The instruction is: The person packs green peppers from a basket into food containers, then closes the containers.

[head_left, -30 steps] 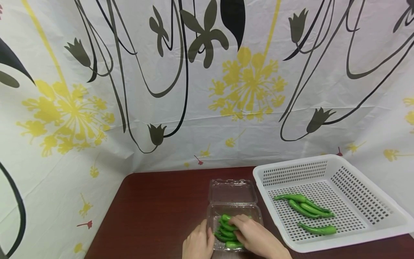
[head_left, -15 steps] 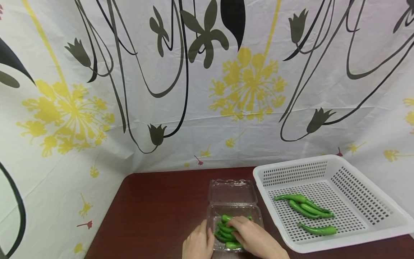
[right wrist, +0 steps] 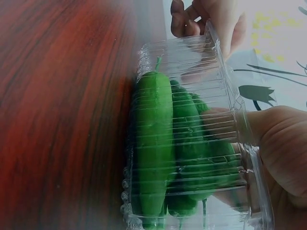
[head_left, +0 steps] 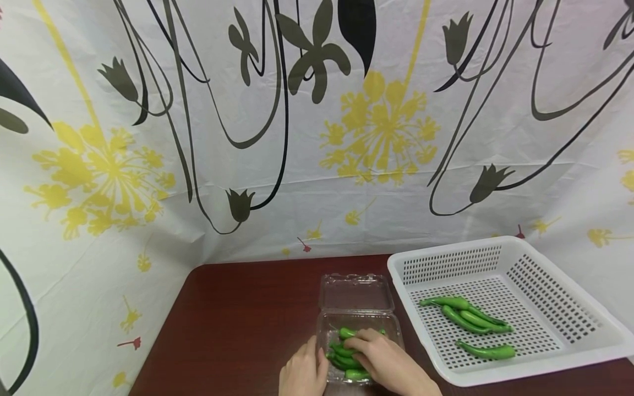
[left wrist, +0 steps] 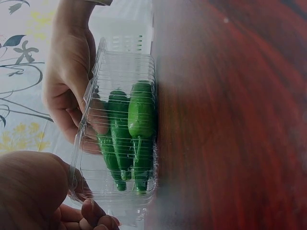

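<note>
A clear plastic clamshell container (head_left: 323, 330) holds several green chili peppers (head_left: 342, 360), and its lid is folded back behind it. My left hand (head_left: 303, 371) grips its left wall; in the left wrist view, the thumb lies inside the rim and the other fingers curl outside. My right hand (head_left: 383, 357) reaches in from the right. Through the ribbed side in the right wrist view, its thumb and fingers close round a green chili pepper (right wrist: 221, 158) on top of the pile. Other peppers (right wrist: 154, 129) lie below, against the near wall.
To the right stands a white perforated basket (head_left: 574, 357), its left rim near the container. Several green chili peppers (head_left: 487, 352) lie on its floor. Both stand on a dark red-brown table (head_left: 238, 319), with a patterned cloth (head_left: 307, 165) hanging behind.
My right hand has shifted slightly left over the container, moving the pepper it holds a little with it. My left hand, the container and the basket stay put.
</note>
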Demonstrator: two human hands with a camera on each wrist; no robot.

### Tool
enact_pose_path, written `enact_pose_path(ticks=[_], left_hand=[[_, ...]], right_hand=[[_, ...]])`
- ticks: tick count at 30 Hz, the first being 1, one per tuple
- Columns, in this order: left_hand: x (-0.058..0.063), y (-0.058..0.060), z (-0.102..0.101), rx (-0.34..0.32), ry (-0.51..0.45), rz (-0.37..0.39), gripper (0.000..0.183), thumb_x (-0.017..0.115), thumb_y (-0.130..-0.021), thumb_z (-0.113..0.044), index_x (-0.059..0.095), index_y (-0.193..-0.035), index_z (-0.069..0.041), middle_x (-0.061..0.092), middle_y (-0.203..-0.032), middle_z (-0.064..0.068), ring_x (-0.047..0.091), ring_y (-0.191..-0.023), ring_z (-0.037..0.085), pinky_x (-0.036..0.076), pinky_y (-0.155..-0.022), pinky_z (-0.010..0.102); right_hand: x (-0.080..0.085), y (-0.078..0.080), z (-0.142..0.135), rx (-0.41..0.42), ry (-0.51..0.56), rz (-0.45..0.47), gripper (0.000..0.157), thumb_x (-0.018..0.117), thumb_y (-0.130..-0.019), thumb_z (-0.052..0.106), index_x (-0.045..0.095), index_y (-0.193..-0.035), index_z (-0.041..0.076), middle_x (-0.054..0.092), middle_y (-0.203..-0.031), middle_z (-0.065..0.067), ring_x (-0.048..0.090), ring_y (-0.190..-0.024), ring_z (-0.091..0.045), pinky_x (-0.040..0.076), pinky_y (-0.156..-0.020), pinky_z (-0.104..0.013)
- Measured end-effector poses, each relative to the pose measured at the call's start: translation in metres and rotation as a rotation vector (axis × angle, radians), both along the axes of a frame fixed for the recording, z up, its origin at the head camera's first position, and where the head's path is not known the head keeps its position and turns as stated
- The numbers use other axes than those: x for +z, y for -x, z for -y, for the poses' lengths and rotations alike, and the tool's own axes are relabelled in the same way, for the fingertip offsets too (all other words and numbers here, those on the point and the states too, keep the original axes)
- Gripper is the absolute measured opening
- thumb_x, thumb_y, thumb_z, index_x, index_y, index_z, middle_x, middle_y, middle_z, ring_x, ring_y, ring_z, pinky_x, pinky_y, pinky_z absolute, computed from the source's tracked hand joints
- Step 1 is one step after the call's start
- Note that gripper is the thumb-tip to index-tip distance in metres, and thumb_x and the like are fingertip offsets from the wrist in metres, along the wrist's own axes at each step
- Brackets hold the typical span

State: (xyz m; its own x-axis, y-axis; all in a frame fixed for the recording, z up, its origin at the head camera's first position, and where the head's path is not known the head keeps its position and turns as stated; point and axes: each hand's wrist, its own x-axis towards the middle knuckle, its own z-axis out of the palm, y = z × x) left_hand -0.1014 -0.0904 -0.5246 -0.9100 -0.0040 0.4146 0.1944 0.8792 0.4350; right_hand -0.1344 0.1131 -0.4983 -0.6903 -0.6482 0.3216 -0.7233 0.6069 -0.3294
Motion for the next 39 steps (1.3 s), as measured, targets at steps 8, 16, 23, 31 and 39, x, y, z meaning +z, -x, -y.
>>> enact_pose_path(ticks=[8,16,23,31,39], left_hand=[[0.0003,-0.0002,-0.0001,0.003,0.000,0.002,0.027,0.068,-0.087,-0.015,0.071,-0.108,0.001,0.073,-0.088,0.010,0.071,-0.070,0.028,0.050,-0.048,0.040],[0.0012,-0.0001,-0.0003,-0.001,-0.005,0.027,0.026,0.068,-0.088,-0.015,0.070,-0.109,0.000,0.071,-0.085,0.008,0.070,-0.069,0.027,0.050,-0.048,0.039],[0.0009,-0.0004,-0.0002,-0.002,-0.007,0.023,0.024,0.068,-0.088,-0.016,0.070,-0.108,-0.003,0.070,-0.083,0.005,0.069,-0.068,0.026,0.049,-0.047,0.040],[0.0018,-0.0002,-0.0003,-0.004,-0.015,0.051,0.024,0.067,-0.089,-0.016,0.070,-0.109,-0.004,0.071,-0.084,0.005,0.070,-0.070,0.026,0.050,-0.048,0.039],[0.0010,-0.0006,0.0000,-0.002,-0.013,0.042,0.024,0.067,-0.089,-0.016,0.070,-0.110,-0.003,0.071,-0.087,0.005,0.070,-0.071,0.026,0.051,-0.049,0.040]], right_hand=[[-0.0021,0.0006,-0.0006,0.010,0.042,-0.052,0.021,0.074,-0.090,0.009,0.076,-0.108,0.017,0.063,-0.101,0.007,0.061,-0.088,-0.006,0.052,-0.070,-0.022],[-0.0052,0.0037,-0.0004,0.040,0.093,-0.176,0.022,0.077,-0.084,0.006,0.078,-0.103,0.017,0.060,-0.098,0.008,0.056,-0.087,-0.007,0.049,-0.072,-0.021],[-0.0047,0.0061,0.0008,0.040,0.107,-0.264,0.021,0.080,-0.080,0.007,0.079,-0.096,0.018,0.061,-0.095,0.010,0.054,-0.084,-0.009,0.047,-0.073,-0.027],[-0.0046,0.0060,0.0018,-0.006,0.100,-0.250,0.018,0.082,-0.078,0.007,0.079,-0.094,0.017,0.067,-0.092,0.010,0.056,-0.085,-0.009,0.049,-0.076,-0.029],[-0.0064,0.0069,0.0020,-0.006,0.099,-0.221,0.022,0.080,-0.077,0.001,0.079,-0.095,0.014,0.069,-0.093,0.009,0.058,-0.086,-0.009,0.051,-0.075,-0.028]])
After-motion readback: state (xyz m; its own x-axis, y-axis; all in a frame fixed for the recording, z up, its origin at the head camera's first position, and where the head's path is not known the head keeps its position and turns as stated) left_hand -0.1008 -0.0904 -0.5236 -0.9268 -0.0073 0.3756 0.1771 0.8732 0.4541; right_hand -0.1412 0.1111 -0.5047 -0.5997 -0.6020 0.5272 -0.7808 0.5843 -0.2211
